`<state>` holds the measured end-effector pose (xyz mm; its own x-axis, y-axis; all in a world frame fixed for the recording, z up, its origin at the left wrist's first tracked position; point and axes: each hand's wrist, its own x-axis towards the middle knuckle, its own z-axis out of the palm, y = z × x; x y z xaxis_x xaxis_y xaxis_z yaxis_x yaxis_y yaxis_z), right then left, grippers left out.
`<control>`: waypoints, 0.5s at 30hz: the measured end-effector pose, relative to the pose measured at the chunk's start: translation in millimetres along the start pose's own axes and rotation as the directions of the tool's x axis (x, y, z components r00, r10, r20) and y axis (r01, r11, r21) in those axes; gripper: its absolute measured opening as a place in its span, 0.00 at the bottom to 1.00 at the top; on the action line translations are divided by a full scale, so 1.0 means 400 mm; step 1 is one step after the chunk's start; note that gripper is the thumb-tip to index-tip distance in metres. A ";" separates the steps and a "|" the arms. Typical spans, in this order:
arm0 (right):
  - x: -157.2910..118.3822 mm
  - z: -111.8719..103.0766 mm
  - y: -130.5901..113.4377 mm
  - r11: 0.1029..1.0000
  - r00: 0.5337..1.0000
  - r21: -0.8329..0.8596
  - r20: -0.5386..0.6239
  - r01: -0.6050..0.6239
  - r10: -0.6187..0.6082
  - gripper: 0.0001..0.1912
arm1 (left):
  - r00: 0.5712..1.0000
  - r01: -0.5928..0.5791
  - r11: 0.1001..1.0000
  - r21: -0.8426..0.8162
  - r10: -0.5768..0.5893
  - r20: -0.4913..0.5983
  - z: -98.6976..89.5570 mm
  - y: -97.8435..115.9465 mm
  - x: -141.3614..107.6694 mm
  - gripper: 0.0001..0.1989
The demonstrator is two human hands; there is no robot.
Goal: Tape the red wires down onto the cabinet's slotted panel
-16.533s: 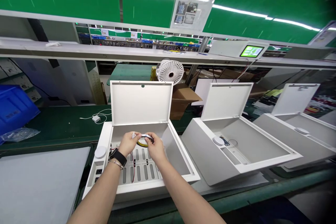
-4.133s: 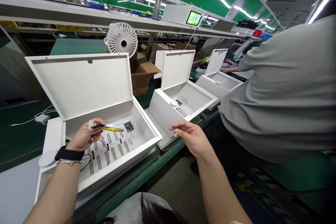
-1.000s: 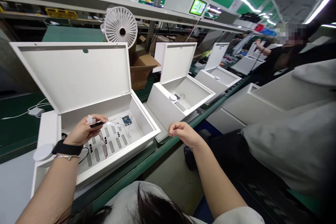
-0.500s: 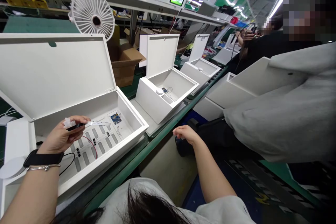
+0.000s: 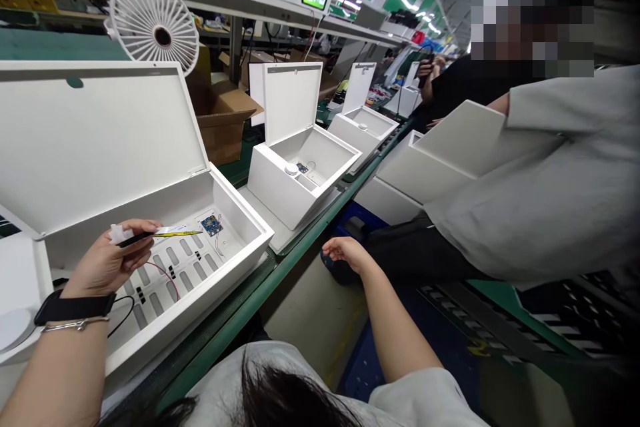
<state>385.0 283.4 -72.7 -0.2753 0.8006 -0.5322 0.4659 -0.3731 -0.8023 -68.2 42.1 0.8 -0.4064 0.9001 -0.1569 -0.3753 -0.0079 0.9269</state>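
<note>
My left hand (image 5: 116, 255) is closed around a slim pointed tool (image 5: 175, 233), black near the fingers and yellow toward its tip. A small whitish translucent piece (image 5: 119, 233) sticks out at the tool's back end. This hand is over the inside of a white box (image 5: 241, 203) whose lid (image 5: 100, 140) stands raised. Inside the box are a blue circuit board (image 5: 211, 224), thin red and black wires, and a slotted floor. My right hand (image 5: 345, 252) hangs in the air beyond the bench edge, fingers loosely bent and slightly apart, with nothing in it.
More white boxes with raised lids (image 5: 293, 103) stand along the green-edged bench (image 5: 300, 247). A white fan (image 5: 155, 23) and a cardboard box (image 5: 225, 123) are behind. At right, a person in a grey top (image 5: 540, 193) is close by, with a white box (image 5: 440, 153).
The view has shifted slightly, so the boxes and fan appear further left. The tool in my left hand has turned, its front now showing yellow instead of white. My right hand's fingers look slightly more spread.
</note>
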 end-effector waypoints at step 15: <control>-0.042 -0.020 0.043 0.942 0.966 0.260 -0.200 0.211 -0.161 0.10 | 1.000 0.018 0.999 -0.043 -0.018 0.002 0.006 -0.001 -0.008 0.08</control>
<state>404.3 267.2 -75.2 -0.1728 0.9277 -0.3310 0.1619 -0.3047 -0.9386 -65.0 40.4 1.7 -0.3980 0.9009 -0.1733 -0.4178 -0.0099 0.9085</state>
